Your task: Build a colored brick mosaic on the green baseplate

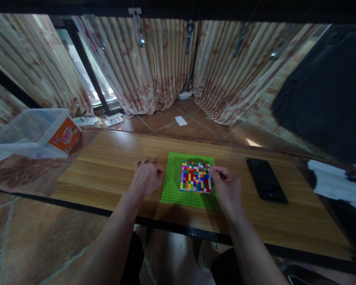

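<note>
A green studded baseplate (172, 190) lies on the wooden table. On it sits a square slab of many-coloured toy bricks (195, 177), packed close together in several colours. My right hand (228, 188) is at the slab's right side, thumb and forefinger pinched at its upper right edge. The fingertips partly cover that edge, so any single brick between them is hidden. Left of the baseplate, my left hand (148, 176) rests low over the table with its fingers curled in. The inside of that hand is out of sight.
A black phone (267, 180) lies right of my right hand. At the far left stands a clear plastic bin (35, 134) with an orange label. White crumpled material (335, 182) is at the far right. Behind the wooden table (106, 170) hang striped curtains (166, 67).
</note>
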Available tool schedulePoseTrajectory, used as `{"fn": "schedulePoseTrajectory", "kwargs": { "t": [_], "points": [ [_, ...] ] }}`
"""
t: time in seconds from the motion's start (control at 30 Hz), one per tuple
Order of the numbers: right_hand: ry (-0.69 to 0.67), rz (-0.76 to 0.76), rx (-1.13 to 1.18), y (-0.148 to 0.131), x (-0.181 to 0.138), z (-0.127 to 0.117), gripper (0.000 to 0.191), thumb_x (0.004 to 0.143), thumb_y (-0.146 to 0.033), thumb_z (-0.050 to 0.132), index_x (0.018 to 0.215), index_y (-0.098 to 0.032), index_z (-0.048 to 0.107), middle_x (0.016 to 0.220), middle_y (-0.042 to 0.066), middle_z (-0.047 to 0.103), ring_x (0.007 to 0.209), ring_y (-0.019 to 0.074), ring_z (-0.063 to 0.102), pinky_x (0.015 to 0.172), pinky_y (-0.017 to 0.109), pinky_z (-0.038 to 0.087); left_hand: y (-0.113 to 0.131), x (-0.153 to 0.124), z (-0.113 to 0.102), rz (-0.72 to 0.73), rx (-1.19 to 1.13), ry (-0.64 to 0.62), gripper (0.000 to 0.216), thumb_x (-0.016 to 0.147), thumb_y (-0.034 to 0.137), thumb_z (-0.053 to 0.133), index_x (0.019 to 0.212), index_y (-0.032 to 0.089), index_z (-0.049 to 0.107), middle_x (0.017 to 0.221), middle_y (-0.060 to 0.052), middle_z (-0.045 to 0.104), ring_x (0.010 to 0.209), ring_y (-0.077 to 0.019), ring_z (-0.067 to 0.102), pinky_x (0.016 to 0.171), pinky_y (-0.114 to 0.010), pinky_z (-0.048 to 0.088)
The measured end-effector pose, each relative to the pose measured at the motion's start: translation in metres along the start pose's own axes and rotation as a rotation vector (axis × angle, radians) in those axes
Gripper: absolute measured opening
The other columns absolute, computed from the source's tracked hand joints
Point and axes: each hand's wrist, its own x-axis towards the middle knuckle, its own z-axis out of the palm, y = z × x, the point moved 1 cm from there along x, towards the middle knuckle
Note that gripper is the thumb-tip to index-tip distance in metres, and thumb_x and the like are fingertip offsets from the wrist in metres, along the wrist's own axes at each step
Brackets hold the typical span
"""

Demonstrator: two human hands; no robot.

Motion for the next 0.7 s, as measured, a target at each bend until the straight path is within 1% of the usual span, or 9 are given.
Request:
{"fn": "schedulePoseTrajectory", "kwargs": {
  "t": [0.1, 0.17, 0.23, 0.3, 0.4, 0.5, 0.57, 0.63, 0.7],
  "points": [
    [-0.016, -0.002, -0.001, 0.002, 0.001, 0.0, 0.028, 0.077, -0.043, 0.067, 0.083, -0.018, 0.076, 0.081, 0.006, 0.077, 0.073, 0.0215, 0.068, 0.069, 0.033, 0.05, 0.005, 0.001, -0.001, -0.009, 0.017, 0.001, 0.023, 0.083, 0.015, 0.051, 0.071, 0.02, 0.07, 0.093, -0.007, 0.074, 0.095, -0.0267, 0.064, 0.084, -0.041, 0.041],
    [-0.013, 0.0, -0.001, 0.001, 0.002, -0.001, 0.027, 0.077, -0.043, 0.067, 0.084, -0.018, 0.076, 0.081, 0.007, 0.077, 0.074, 0.0218, 0.068, 0.069, 0.033, 0.05, 0.005, 0.003, -0.001, -0.008, 0.006, 0.021, 0.021, 0.084, 0.015, 0.051, 0.073, 0.019, 0.069, 0.091, -0.008, 0.073, 0.092, -0.0257, 0.064, 0.083, -0.04, 0.043],
    [-0.002, 0.007, -0.008, 0.0, 0.002, -0.001, 0.027, 0.076, -0.042, 0.067, 0.084, -0.018, 0.076, 0.082, 0.007, 0.077, 0.074, 0.0219, 0.068, 0.069, 0.033, 0.05, 0.003, 0.004, 0.0, -0.001, -0.058, 0.071, 0.019, 0.086, 0.014, 0.051, 0.079, 0.019, 0.068, 0.088, -0.007, 0.073, 0.085, -0.023, 0.066, 0.08, -0.037, 0.045],
    [0.004, 0.014, -0.007, -0.001, 0.001, -0.001, 0.027, 0.076, -0.042, 0.067, 0.084, -0.018, 0.076, 0.082, 0.007, 0.076, 0.073, 0.0218, 0.068, 0.069, 0.033, 0.05, 0.005, 0.006, 0.0, 0.03, -0.194, 0.153, 0.017, 0.089, 0.015, 0.05, 0.086, 0.018, 0.066, 0.086, -0.006, 0.072, 0.08, -0.0196, 0.066, 0.076, -0.032, 0.048],
    [0.003, 0.009, -0.007, -0.001, 0.001, 0.0, 0.027, 0.077, -0.042, 0.066, 0.084, -0.018, 0.076, 0.081, 0.006, 0.076, 0.072, 0.0215, 0.068, 0.069, 0.033, 0.05, 0.017, 0.005, 0.001, 0.149, -0.415, 0.27, 0.014, 0.092, 0.017, 0.053, 0.092, 0.019, 0.066, 0.088, -0.003, 0.072, 0.08, -0.0165, 0.068, 0.075, -0.028, 0.051],
    [-0.005, 0.005, -0.009, -0.001, 0.001, 0.001, 0.028, 0.078, -0.043, 0.065, 0.084, -0.018, 0.076, 0.082, 0.007, 0.076, 0.073, 0.0218, 0.068, 0.07, 0.034, 0.05, 0.039, 0.001, 0.007, 0.314, -0.53, 0.295, 0.015, 0.093, 0.018, 0.055, 0.098, 0.02, 0.069, 0.092, -0.003, 0.073, 0.085, -0.0162, 0.069, 0.079, -0.028, 0.053],
    [-0.012, -0.006, -0.009, 0.0, 0.002, 0.001, 0.027, 0.078, -0.042, 0.064, 0.083, -0.019, 0.076, 0.084, 0.007, 0.076, 0.075, 0.022, 0.067, 0.071, 0.034, 0.05, 0.054, -0.001, 0.014, 0.384, -0.56, 0.298, 0.018, 0.094, 0.018, 0.054, 0.101, 0.021, 0.07, 0.097, -0.005, 0.073, 0.09, -0.0168, 0.069, 0.082, -0.03, 0.055],
    [-0.018, -0.018, -0.02, 0.0, 0.002, 0.001, 0.026, 0.079, -0.042, 0.064, 0.083, -0.019, 0.076, 0.083, 0.007, 0.076, 0.075, 0.0219, 0.067, 0.072, 0.035, 0.05, 0.064, -0.001, 0.02, 0.416, -0.548, 0.316, 0.018, 0.094, 0.019, 0.055, 0.102, 0.021, 0.072, 0.1, -0.006, 0.073, 0.094, -0.0177, 0.068, 0.084, -0.032, 0.055],
    [-0.026, -0.02, -0.031, 0.0, 0.001, 0.0, 0.026, 0.079, -0.042, 0.063, 0.083, -0.02, 0.076, 0.082, 0.006, 0.075, 0.074, 0.0218, 0.067, 0.072, 0.035, 0.049, 0.071, 0.001, 0.024, 0.437, -0.504, 0.343, 0.017, 0.093, 0.017, 0.057, 0.1, 0.02, 0.073, 0.099, -0.006, 0.073, 0.093, -0.0184, 0.067, 0.084, -0.033, 0.055]
  ]
}}
